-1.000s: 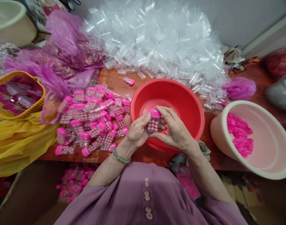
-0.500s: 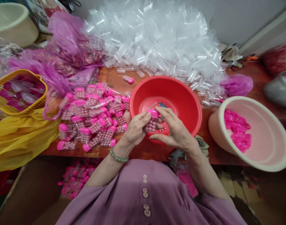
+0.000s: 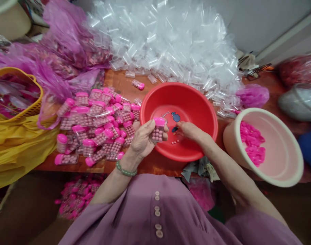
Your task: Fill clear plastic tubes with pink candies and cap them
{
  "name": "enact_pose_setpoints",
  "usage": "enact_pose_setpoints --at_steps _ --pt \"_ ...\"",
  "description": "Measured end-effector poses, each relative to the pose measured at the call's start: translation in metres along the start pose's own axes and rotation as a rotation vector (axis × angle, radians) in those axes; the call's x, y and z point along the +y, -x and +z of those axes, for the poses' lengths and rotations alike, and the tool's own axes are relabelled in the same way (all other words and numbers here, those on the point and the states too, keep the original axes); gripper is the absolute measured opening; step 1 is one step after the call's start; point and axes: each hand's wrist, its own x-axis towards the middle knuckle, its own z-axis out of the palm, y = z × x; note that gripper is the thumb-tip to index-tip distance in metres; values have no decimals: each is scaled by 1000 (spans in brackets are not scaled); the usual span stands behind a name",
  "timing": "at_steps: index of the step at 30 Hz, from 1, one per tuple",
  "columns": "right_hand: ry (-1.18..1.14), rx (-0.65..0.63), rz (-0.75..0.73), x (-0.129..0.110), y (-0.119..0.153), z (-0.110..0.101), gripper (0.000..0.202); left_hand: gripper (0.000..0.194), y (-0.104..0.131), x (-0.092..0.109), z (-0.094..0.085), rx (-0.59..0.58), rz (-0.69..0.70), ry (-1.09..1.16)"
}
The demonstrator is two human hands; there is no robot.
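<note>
My left hand (image 3: 144, 139) is closed on a small clear bottle (image 3: 157, 133) with a bright pink cap. Pink beads fill the bottle, which is upright over the near left rim of a red basin (image 3: 208, 102). Inside the basin, my right hand (image 3: 187, 130) is reaching low with its fingers drawn together; whatever lies between the fingertips is hidden. A few loose pink beads (image 3: 175, 142) rest on the basin floor close to those fingers, beside a blue printed picture (image 3: 175, 116).
Left of the basin lies a heap of filled pink-capped bottles (image 3: 101, 122). Empty clear bottles (image 3: 165, 44) are piled behind it. A pale tub (image 3: 285, 153) with pink caps (image 3: 252, 143) stands right. A yellow basket (image 3: 30, 102) and purple plastic bags (image 3: 68, 34) occupy the left.
My right hand has left the bottle and moved down into the basin, its spread fingers now drawn together. My left hand still holds the bottle, slightly further left. The view has shifted slightly.
</note>
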Motion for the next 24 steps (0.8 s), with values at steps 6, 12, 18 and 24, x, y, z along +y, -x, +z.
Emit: enact_pose_setpoints --at_steps 6,12,18,24 --pt "66 -82 -40 -4 -10 5 15 37 3 -1 0 -142 29 -70" --pt "61 -111 -84 -8 -6 2 32 35 5 -1 -8 -190 6 -85" --pt "7 -106 -141 -17 -5 6 31 37 1 1 -14 -204 -46 28" --pt "-96 -153 -183 -18 -14 7 10 32 -4 5 -9 -253 -93 149"
